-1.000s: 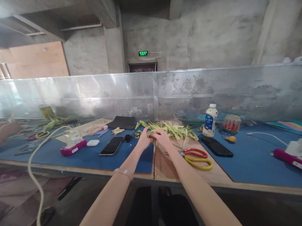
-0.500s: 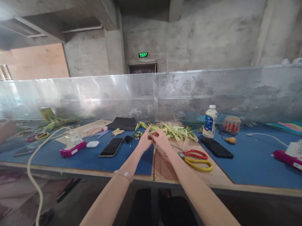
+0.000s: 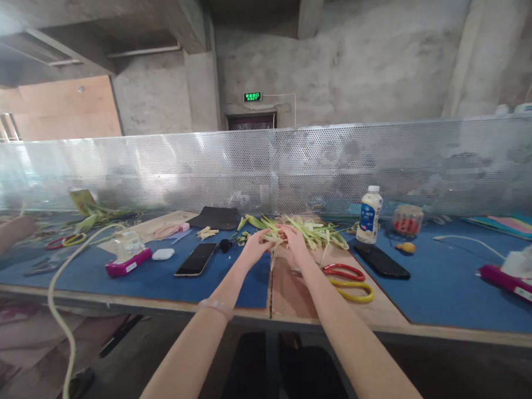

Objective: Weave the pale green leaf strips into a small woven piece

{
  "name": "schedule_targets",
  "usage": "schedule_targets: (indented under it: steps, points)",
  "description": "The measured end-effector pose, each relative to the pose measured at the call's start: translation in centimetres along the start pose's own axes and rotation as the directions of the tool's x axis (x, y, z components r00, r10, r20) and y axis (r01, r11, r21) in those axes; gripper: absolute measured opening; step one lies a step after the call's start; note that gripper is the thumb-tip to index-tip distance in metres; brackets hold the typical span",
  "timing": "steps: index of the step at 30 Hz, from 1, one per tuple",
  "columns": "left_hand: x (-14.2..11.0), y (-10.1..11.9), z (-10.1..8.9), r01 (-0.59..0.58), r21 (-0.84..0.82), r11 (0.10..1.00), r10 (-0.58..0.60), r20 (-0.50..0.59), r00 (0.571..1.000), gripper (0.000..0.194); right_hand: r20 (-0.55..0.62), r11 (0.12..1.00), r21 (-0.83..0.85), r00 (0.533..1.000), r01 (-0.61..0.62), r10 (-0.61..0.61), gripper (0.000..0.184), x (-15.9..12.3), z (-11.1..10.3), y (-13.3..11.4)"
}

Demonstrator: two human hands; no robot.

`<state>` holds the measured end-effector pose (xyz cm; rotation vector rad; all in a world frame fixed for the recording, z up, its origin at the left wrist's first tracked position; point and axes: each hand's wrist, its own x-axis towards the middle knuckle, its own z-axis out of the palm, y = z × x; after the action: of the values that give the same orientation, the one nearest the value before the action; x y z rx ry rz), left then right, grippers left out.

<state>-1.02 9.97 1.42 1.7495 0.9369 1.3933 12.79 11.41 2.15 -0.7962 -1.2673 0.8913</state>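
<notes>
My left hand (image 3: 254, 248) reaches the left edge of a pile of pale green leaf strips (image 3: 314, 230). Its fingers are parted in a curve, with thumb and fingertips at the loose strips. Close beside it, my right hand (image 3: 294, 240) rests at the same pile, fingers spread and pointing inward. A small gap filled with strips lies between the two hands. Part of the strips is hidden behind my fingers. Scissors with one red and one yellow handle (image 3: 351, 291) lie right of my right forearm, their blades hidden by it.
A phone (image 3: 196, 260) and a white earphone case (image 3: 163, 254) lie left. On the right are a bottle (image 3: 369, 215), a black phone (image 3: 382, 261) and a jar (image 3: 408, 220). Purple power strips (image 3: 128, 264) sit on both sides. A co-worker's hand (image 3: 18, 228) is far left.
My hands, which were together with fingertips touching, have moved apart and forward to the leaf pile. The fingers have opened. The co-worker's hand has shifted slightly.
</notes>
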Motion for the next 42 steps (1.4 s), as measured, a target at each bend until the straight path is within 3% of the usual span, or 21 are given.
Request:
schedule_targets:
  steps: [3, 7, 16, 24, 35, 42]
  points:
    - [-0.1, 0.1, 0.0, 0.003, -0.107, 0.994, 0.001, 0.039, 0.999, 0.051, 0.163, 0.993, 0.027, 0.981, -0.116, 0.11, 0.034, -0.1, -0.2, 0.1]
    - [-0.3, 0.5, -0.1, 0.052, -0.277, 0.959, -0.02, 0.118, 0.993, 0.048, 0.272, 0.989, 0.104, 0.959, -0.106, 0.074, 0.034, -0.2, -0.1, 0.5]
    - [-0.5, 0.9, -0.1, 0.109, -0.372, 0.922, -0.055, 0.153, 0.987, 0.052, 0.217, 0.998, 0.016, 0.974, 0.069, -0.07, 0.028, 0.2, -0.4, 1.2]
    - [-0.6, 1.0, 0.0, 0.17, -0.423, 0.89, -0.099, 0.183, 0.978, 0.046, 0.199, 0.987, -0.099, 0.974, 0.13, -0.109, 0.03, 0.8, -0.6, 1.7]
    - [-0.1, 1.2, -0.4, 0.255, -0.54, 0.802, -0.269, 0.053, 0.962, 0.022, 0.119, 0.991, -0.1, 0.99, 0.088, -0.076, 0.043, 1.3, -0.8, 2.3]
    - [0.1, 0.5, -0.3, 0.179, -0.292, 0.94, -0.232, -0.159, 0.96, 0.019, 0.125, 0.976, -0.193, 0.989, 0.098, -0.075, 0.04, 0.0, -0.4, 0.6]
